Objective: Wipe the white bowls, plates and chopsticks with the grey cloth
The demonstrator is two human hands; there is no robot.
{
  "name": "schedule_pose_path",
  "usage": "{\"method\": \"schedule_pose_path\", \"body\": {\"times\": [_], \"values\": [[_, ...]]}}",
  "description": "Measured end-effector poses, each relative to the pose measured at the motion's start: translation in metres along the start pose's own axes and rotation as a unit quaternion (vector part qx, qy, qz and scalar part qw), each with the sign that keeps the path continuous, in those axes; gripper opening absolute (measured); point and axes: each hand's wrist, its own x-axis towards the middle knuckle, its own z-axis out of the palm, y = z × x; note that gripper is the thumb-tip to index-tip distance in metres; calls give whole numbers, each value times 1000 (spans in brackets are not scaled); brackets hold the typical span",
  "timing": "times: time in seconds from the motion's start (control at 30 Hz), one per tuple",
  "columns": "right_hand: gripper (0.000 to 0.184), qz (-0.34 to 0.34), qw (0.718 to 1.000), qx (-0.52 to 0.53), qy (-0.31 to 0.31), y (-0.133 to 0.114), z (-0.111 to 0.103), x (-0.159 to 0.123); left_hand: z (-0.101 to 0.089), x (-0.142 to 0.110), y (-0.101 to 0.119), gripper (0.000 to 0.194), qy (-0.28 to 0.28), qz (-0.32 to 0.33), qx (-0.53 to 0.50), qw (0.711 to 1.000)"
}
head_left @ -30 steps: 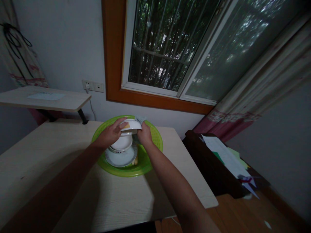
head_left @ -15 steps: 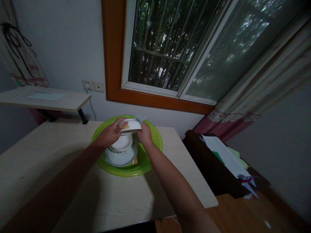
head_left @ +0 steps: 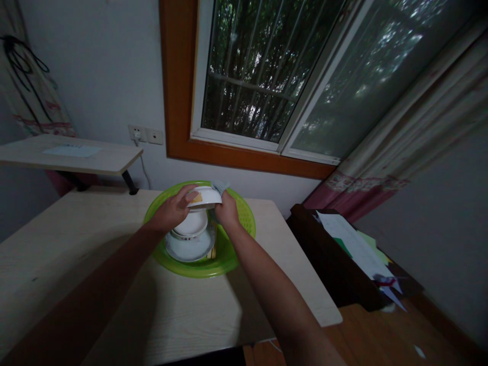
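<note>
A white bowl (head_left: 208, 195) with a yellow patch on its side is held tilted above a green plastic basin (head_left: 229, 259). My left hand (head_left: 176, 206) is closed on the bowl's left rim. On the other side, my right hand (head_left: 227, 209) grips a grey-green cloth (head_left: 220, 186) and presses it against the bowl. Below, inside the basin, another white bowl (head_left: 192, 223) rests on a white plate (head_left: 189, 248). Yellowish sticks, perhaps chopsticks (head_left: 212, 251), lie beside the plate, partly hidden.
The basin stands on a pale wooden table (head_left: 190, 315). A raised shelf (head_left: 72, 160) on black legs is at the left rear. Behind are a wall socket (head_left: 146, 134) and a barred window. A dark cabinet (head_left: 324, 254) with papers (head_left: 351, 239) stands beyond the table's right edge.
Almost nothing differs. The bowl has turned very slightly in my hands, with its yellow patch showing a little differently.
</note>
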Motion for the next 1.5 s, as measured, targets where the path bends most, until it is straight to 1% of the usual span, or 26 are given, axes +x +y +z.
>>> {"method": "schedule_pose_path", "body": {"times": [0.2, 0.37, 0.43, 0.57, 0.67, 0.77, 0.93, 1.07, 1.17, 1.37, 1.43, 1.5], "values": [[42, 7, 1000, 25, 9, 1, 1, 0, 1, 0, -1, 52, 15, 13, -12, 1000], [36, 7, 997, 70, 29, 8, 7, 3, 5, 1, -3, 61, 37, 17, -41, 998], [34, 4, 995, 95, 38, 11, 8, 4, 6, 2, -2, 64, 39, -1, -48, 998], [31, 9, 992, 117, 50, 12, 10, 6, 7, 4, -1, 66, 19, -77, -50, 996], [29, 15, 994, 103, 41, 12, 10, 6, 7, 4, -1, 61, 7, -113, -58, 992], [27, 24, 998, 55, 23, 10, 9, 4, 8, 4, 0, 56, 10, -132, -56, 990], [30, -13, 1000, -11, 11, 2, 3, 0, 4, 3, 3, 59, 1, -146, 4, 989], [30, -12, 997, -74, 1, -5, -1, -2, 0, 2, 6, 64, -4, -132, 35, 991], [30, -8, 995, -100, -5, -9, -3, -3, 0, 2, 6, 68, -3, -121, 56, 991], [28, -3, 993, -114, -20, -16, -5, -4, -3, 2, 9, 61, -2, -94, 94, 991], [27, 3, 994, -112, -16, -17, -5, -4, -5, 1, 9, 61, 11, -73, 97, 993], [26, 8, 994, -106, -11, -16, -4, -5, -5, 0, 7, 64, 24, -34, 93, 995]]}}
